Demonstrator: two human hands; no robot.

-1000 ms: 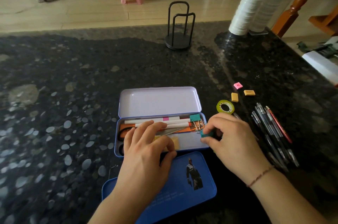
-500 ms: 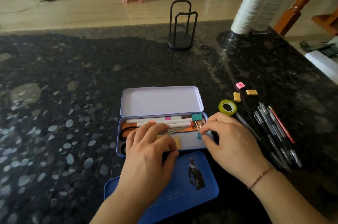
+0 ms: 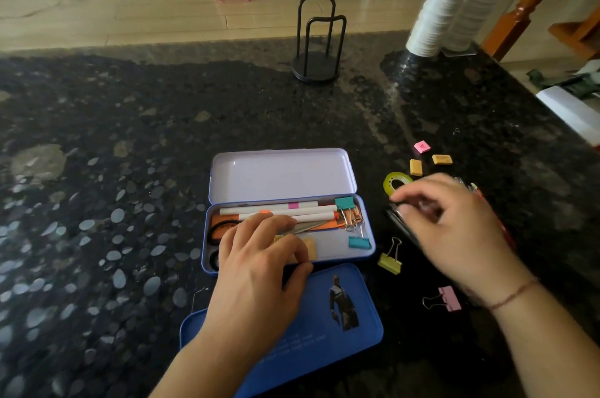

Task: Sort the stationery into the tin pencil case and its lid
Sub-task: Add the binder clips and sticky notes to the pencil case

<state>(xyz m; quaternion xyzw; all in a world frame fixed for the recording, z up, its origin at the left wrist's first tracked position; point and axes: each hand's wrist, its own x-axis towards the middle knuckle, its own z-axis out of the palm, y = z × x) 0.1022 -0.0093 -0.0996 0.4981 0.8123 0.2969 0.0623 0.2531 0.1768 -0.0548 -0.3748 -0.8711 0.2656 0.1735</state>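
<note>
The open tin pencil case [image 3: 367, 255] lies in the middle of the counter with its pale hinged lid [image 3: 282, 175] tipped back. Inside are white markers [image 3: 276, 211], orange scissors [image 3: 220, 224] and two teal binder clips [image 3: 359, 242]. A separate blue lid [image 3: 328, 329] lies in front of it. My left hand [image 3: 259, 258] rests flat on the case's contents. My right hand [image 3: 454, 228], blurred, hovers over the dark pens [image 3: 400, 223] to the right and grips nothing I can see. A yellow-green clip [image 3: 389, 262] and a pink clip [image 3: 449, 298] lie on the counter.
A green tape roll [image 3: 389, 182], two yellow erasers [image 3: 416, 167] and a pink eraser [image 3: 422, 146] lie right of the case. A black wire stand [image 3: 316, 53] and stacked paper cups [image 3: 444, 11] are at the back. The counter's edge runs down the right side.
My right hand let go of the teal clip in the case's right end and moved right, over the pens. The yellow-green and pink clips are now uncovered. My left hand stayed put.
</note>
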